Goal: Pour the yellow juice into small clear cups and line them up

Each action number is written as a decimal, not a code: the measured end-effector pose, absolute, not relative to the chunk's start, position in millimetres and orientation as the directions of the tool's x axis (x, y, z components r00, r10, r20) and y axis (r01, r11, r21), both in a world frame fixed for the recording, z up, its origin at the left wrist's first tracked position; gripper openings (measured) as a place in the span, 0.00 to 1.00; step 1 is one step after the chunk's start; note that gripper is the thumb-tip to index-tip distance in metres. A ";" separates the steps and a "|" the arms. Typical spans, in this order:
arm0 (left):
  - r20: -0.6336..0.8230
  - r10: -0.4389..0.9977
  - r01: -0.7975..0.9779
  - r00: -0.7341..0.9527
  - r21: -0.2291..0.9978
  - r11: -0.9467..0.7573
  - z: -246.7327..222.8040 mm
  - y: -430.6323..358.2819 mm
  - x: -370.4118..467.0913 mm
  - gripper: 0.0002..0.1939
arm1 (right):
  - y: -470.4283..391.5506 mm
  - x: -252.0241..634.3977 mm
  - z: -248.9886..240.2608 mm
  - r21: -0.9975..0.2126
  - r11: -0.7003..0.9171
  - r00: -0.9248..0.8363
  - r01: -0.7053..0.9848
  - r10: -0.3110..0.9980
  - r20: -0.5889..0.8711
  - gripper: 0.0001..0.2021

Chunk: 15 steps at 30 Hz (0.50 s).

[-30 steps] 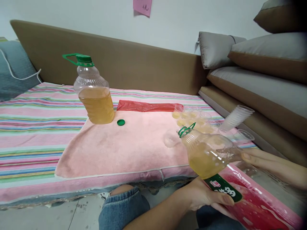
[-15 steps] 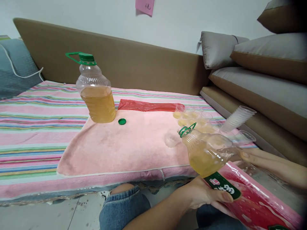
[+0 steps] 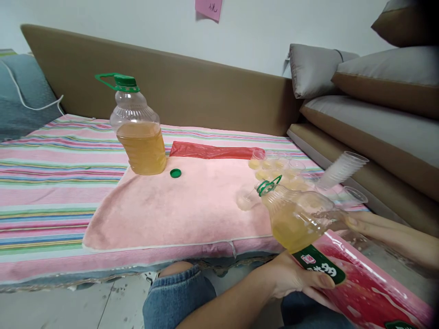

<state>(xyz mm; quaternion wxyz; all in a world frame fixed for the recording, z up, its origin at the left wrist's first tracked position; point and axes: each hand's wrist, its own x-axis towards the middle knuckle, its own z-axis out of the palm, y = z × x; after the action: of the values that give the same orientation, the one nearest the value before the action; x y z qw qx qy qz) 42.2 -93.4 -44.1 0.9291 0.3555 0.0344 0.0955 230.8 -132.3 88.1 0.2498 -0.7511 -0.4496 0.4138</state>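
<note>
My left hand (image 3: 298, 278) grips a large clear juice bottle (image 3: 295, 219) from below, thumb across its red and green label. On the bottle's far side my right hand (image 3: 356, 224) holds it too, most of its fingers hidden. The bottle lies tilted on its side, its uncapped neck with a green ring pointing left, yellowish juice pooled toward that end. Just below the mouth stands a clear plastic cup (image 3: 245, 201), and a thin stream seems to run into it. Behind the bottle, several clear cups (image 3: 270, 164) hold yellow juice.
A capped bottle (image 3: 140, 146) of amber juice stands at the left, near a loose green cap (image 3: 175, 173). A leaning stack of cups (image 3: 343, 169) is at the right, beside piled cushions (image 3: 377, 114). A red plastic bag (image 3: 216, 151) lies behind the pink cloth (image 3: 154, 205).
Both hands keep the bottle at nearly the same tilt. A thin stream now shows faintly between its mouth and the cup. The whole view has shifted slightly.
</note>
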 end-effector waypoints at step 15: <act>-0.003 0.203 -0.148 0.979 0.672 0.726 -43.6 -93.3 42.5 0.51 | -133.4 231.1 87.7 -0.749 -0.424 0.256 0.509 0.905 -0.339 0.20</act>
<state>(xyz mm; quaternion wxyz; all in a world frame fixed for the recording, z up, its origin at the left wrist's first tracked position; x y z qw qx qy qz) 42.5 -93.3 -43.6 0.9281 0.3580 0.0382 0.0945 231.1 -133.4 87.7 0.2564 -0.7499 -0.4714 0.3869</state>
